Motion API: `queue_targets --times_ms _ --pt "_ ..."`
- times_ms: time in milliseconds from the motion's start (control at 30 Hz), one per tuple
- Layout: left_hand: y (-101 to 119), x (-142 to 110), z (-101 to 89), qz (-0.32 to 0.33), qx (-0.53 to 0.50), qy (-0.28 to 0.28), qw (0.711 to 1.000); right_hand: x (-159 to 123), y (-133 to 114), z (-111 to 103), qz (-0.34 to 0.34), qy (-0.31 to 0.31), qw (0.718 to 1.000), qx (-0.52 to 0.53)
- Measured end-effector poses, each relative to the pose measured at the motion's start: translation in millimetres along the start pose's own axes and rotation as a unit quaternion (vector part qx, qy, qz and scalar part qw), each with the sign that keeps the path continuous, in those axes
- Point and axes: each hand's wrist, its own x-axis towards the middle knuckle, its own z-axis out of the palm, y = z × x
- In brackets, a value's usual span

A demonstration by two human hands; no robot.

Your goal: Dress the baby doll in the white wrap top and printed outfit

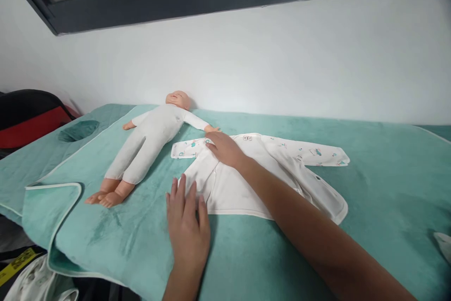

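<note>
A white baby shirt [239,193] lies spread out, front flaps folded apart, with small printed figures on its sleeves. My left hand [188,221] rests palm down with fingers stretched at the shirt's lower left edge, fingertips touching the cloth. Across the shirt reaches my right arm; my right hand [225,148] lies on the left shoulder by the printed sleeve [186,149], fingers extended and holding nothing that I can see. A baby doll [151,132] with a white cloth body lies on its back to the left, one of its hands close to my right fingertips.
A green padded mat [384,188] covers the surface, its left front corner folded over. Behind it runs a white wall [282,66] below a dark window frame [148,5]. A black and red bag [31,120] is at the far left; patterned cloth [35,282] sits below the mat's edge.
</note>
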Motion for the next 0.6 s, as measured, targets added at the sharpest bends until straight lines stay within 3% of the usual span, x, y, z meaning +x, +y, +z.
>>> queue_targets --times_ms 133,367,500,600 --pt "-2.9 -4.3 6.2 0.039 0.036 -0.065 0.996 -14.8 -20.4 9.5 -0.061 -0.034 0.997 -0.023" --pt "-0.7 -18.2 -12.1 0.003 0.029 -0.031 0.999 -54.7 -59.7 28.8 -0.112 -0.09 0.989 -0.028" --pt "1.5 -22.8 -21.8 -0.04 -0.013 0.001 0.999 -77.7 -87.2 28.3 -0.168 -0.081 0.982 0.013" --pt "1.8 -24.0 -25.7 -0.098 -0.069 0.025 0.992 -88.8 -100.0 21.2 -0.201 -0.11 0.97 0.08"
